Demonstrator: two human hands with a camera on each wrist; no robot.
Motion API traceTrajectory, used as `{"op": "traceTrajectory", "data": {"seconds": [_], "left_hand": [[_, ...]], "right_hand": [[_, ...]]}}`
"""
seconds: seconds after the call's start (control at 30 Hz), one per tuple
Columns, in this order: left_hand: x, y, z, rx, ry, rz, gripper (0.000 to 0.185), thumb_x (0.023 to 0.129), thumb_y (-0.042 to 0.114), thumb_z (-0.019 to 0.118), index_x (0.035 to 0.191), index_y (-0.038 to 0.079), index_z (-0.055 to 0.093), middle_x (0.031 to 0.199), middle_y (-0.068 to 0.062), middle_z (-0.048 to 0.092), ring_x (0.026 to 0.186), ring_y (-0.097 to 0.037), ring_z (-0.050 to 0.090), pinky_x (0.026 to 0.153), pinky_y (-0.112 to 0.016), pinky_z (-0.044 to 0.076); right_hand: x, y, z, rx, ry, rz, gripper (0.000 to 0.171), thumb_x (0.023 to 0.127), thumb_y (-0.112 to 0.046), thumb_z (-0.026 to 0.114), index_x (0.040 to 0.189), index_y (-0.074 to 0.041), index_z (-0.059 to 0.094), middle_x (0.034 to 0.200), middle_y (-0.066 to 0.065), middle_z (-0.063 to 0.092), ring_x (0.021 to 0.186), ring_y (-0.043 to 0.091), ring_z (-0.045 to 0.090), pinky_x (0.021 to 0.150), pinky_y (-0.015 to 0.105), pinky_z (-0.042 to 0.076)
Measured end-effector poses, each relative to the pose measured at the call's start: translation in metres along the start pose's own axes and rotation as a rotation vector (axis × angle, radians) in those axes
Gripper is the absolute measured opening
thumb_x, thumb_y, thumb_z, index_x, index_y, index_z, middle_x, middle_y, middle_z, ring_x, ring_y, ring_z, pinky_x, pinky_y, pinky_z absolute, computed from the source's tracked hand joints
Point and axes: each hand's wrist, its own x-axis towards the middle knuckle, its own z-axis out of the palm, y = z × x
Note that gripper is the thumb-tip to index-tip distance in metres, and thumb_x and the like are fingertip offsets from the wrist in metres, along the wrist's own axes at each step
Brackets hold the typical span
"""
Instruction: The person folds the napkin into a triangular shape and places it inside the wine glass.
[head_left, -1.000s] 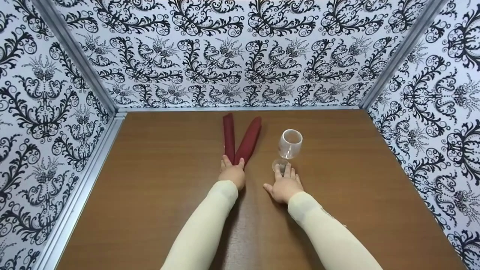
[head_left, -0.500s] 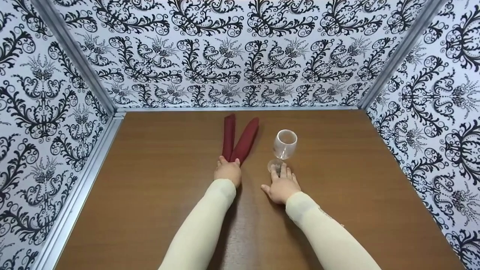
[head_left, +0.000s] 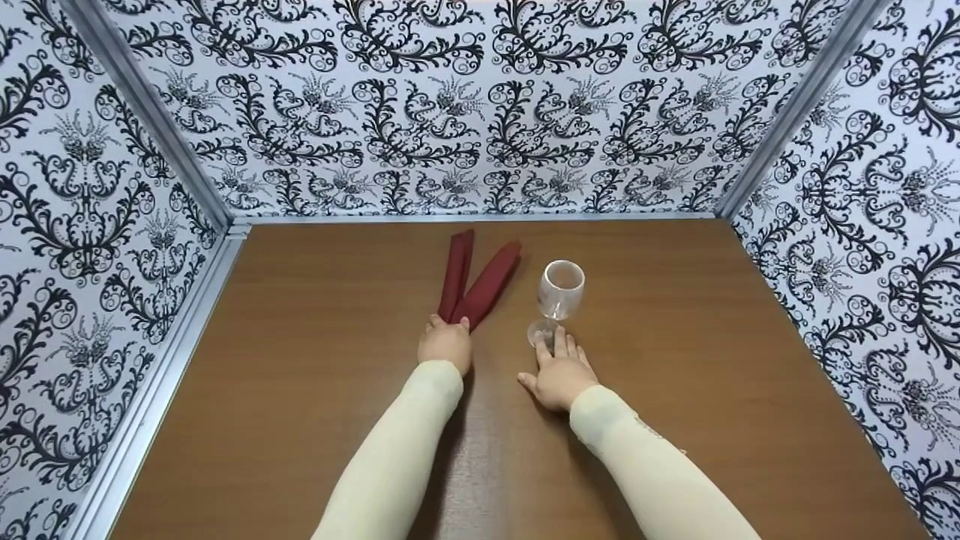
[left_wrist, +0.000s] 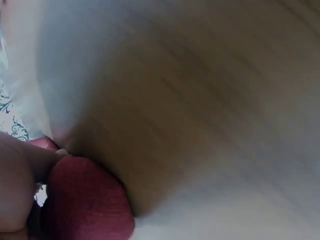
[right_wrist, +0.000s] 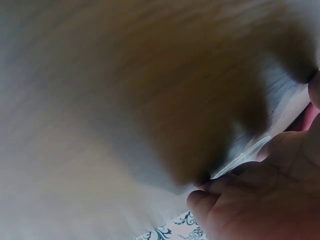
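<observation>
As both cream-sleeved arms reach up from the frame's bottom, the right hand (head_left: 559,373) lies flat, straight fingers on the wine glass (head_left: 559,296) foot. Just left, the left hand (head_left: 445,344) pinches the red napkin (head_left: 474,281), which has slid slightly leftward, glass following, suggesting repositioning.

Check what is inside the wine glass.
The wine glass looks empty: its clear bowl shows only the wooden table. The right hand covers part of its foot.

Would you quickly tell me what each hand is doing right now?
Left hand: grips the folded end of the red napkin.
Right hand: open, straight fingers on the wine glass base.
</observation>
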Motion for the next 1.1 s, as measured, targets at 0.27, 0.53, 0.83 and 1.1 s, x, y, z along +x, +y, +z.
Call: {"op": "traceTrajectory", "data": {"seconds": [0.27,0.53,0.83,1.1], "left_hand": [[0.002,-0.008,0.002,0.052,0.056,0.044,0.046,0.113,0.025,0.046,0.113,-0.008,0.078,0.126,-0.028,0.070,0.103,-0.046,0.073,0.087,-0.058,0.061],[0.004,-0.012,0.002,0.159,0.079,0.090,0.039,0.112,0.020,0.049,0.110,-0.005,0.079,0.119,-0.022,0.075,0.093,-0.042,0.076,0.078,-0.053,0.064],[0.005,-0.021,-0.005,0.161,0.141,0.143,0.038,0.112,0.020,0.050,0.105,-0.002,0.081,0.099,-0.016,0.074,0.084,-0.038,0.075,0.073,-0.052,0.064],[0.009,-0.023,-0.022,0.057,0.198,0.164,0.036,0.112,0.021,0.046,0.133,0.012,0.073,0.131,-0.016,0.070,0.103,-0.039,0.073,0.080,-0.056,0.063]], "right_hand": [[0.000,0.002,0.002,0.003,0.010,-0.003,0.088,0.104,-0.058,0.055,0.167,-0.004,0.025,0.171,0.037,0.005,0.161,0.052,0.011,0.131,0.060,0.015],[0.002,0.003,0.003,-0.008,0.008,-0.012,0.089,0.104,-0.059,0.054,0.167,-0.004,0.025,0.171,0.037,0.004,0.160,0.052,0.011,0.131,0.061,0.014],[0.003,0.002,0.003,-0.032,0.005,-0.023,0.089,0.104,-0.060,0.052,0.167,-0.003,0.023,0.171,0.037,0.005,0.160,0.052,0.011,0.130,0.061,0.015],[0.000,0.002,0.000,-0.028,0.006,-0.026,0.090,0.104,-0.060,0.052,0.167,-0.004,0.023,0.170,0.038,0.006,0.160,0.053,0.012,0.130,0.062,0.015]]}}
